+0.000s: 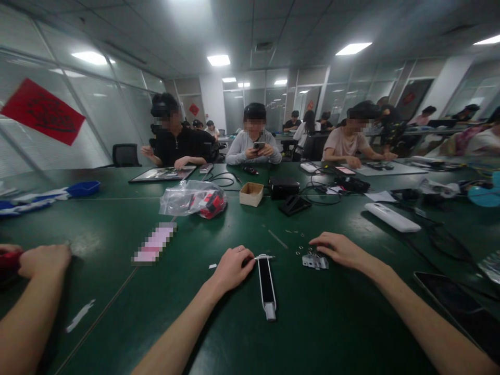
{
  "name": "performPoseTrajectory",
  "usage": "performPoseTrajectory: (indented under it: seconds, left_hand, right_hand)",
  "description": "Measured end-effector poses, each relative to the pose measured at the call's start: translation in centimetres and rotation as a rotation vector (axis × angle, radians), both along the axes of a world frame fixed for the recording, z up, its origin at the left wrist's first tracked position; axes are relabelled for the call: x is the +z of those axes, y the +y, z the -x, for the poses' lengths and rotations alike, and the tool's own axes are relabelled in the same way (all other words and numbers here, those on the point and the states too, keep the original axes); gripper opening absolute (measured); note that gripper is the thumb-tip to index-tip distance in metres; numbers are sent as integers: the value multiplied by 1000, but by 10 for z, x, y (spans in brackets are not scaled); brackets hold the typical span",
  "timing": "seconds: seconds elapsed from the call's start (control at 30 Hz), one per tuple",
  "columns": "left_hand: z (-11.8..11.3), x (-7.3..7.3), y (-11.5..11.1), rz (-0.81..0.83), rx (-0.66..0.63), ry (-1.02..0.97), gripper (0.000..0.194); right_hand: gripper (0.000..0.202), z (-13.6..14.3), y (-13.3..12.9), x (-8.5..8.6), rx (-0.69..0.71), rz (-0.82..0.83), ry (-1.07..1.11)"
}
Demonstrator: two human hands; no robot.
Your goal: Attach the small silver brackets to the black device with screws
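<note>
In the head view, my left hand [236, 266] rests on the green table with its fingers curled together, beside the top end of a long, narrow white-framed object [267, 284] with a black middle. A thin pale piece [269, 257] crosses that end near my fingertips; what they pinch, if anything, is hidden. The object's near end has a small white block. To the right, my right hand [339, 249] reaches in with fingers extended and apart, over a clear plastic piece with small holes [315, 261]. Several tiny metal bits [300, 251] lie by its fingertips.
Beyond my hands are a clear bag with red and black contents [211, 202], a small open box [251, 194] and a black box [284, 187]. A white device [392, 217] and cables lie right. Another person's arm [42, 271] is at left; people sit opposite.
</note>
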State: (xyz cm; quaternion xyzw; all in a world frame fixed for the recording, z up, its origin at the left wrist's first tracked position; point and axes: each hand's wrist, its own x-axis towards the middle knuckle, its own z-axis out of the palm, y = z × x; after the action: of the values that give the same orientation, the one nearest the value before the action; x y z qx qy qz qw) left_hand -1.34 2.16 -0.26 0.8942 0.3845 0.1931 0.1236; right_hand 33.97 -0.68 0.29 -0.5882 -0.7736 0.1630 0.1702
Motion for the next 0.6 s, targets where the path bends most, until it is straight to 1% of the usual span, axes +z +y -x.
performPoseTrajectory:
  seconds: [0.13,0.27,0.47,0.6]
  left_hand:
    - [-1,2,-3,-10,25,26,18]
    - [0,4,-5,-20,25,23,17]
    - [0,6,-6,-25,31,24,16]
    - [1,6,-7,-19,29,19,16]
  right_hand:
    - [38,0,4,-3,30,30,-49]
    - [37,8,7,-7,7,40,-89]
    - [31,18,4,0,-42,63,-105]
    - [34,20,2,0,-16,35,-83]
